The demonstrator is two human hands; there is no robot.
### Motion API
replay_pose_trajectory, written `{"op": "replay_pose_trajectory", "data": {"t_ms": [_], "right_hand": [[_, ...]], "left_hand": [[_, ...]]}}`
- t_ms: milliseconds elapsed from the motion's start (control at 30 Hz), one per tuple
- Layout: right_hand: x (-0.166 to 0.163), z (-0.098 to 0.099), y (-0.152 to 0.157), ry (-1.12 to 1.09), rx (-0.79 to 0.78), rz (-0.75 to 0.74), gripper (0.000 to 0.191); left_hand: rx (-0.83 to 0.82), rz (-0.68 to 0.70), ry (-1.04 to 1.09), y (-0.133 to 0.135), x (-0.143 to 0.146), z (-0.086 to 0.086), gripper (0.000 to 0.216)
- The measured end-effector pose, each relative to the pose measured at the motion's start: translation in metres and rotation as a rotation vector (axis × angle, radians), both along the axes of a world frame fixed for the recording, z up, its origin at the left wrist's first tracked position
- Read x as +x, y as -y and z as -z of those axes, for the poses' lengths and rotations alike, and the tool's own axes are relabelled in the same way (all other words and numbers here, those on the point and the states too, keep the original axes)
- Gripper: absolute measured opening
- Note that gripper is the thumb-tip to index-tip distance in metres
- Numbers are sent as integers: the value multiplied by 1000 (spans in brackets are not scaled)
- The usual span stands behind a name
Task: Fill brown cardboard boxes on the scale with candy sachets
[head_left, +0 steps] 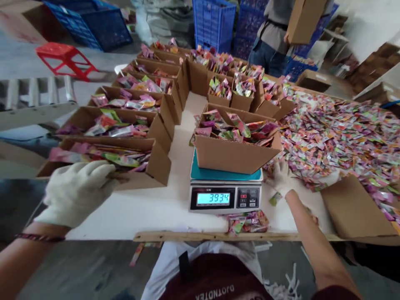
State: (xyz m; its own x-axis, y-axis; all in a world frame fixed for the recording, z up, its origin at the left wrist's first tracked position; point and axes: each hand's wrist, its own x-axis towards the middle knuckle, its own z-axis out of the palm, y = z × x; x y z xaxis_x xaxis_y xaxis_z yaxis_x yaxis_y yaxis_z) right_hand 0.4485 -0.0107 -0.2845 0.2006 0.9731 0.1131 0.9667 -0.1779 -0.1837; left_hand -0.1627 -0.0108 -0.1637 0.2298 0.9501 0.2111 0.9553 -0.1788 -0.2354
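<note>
My left hand, in a white glove, has its fingers bent over the near wall of the front-left cardboard box, which holds small colourful packets. My right hand, also gloved and slightly blurred, reaches to the near edge of a heap of loose packets; its fingers are apart and I see nothing held. Between the hands, a digital scale shows the lit digits 3934, any decimal point being unclear. A packet-filled cardboard box stands on its teal plate. One loose packet lies below my right hand.
More filled boxes line the table's left side and back. A small pile of packets lies by the wooden front edge. An empty-looking carton sits at right. Beyond the table, another person holds a carton.
</note>
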Motion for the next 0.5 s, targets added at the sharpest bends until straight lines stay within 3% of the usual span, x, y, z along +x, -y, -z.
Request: {"op": "replay_pose_trajectory", "data": {"t_ms": [67, 133, 300, 500], "right_hand": [[-1, 24, -17, 68, -104, 54, 100], [3, 30, -40, 66, -102, 140, 97], [31, 17, -79, -56, -81, 228, 66], [53, -11, -54, -186, -8, 194, 35]], "left_hand": [[-11, -22, 13, 0, 0, 1, 30], [-31, -39, 36, 2, 0, 2, 28], [-49, -87, 109, 2, 3, 0, 27], [2, -44, 81, 3, 2, 4, 28]]}}
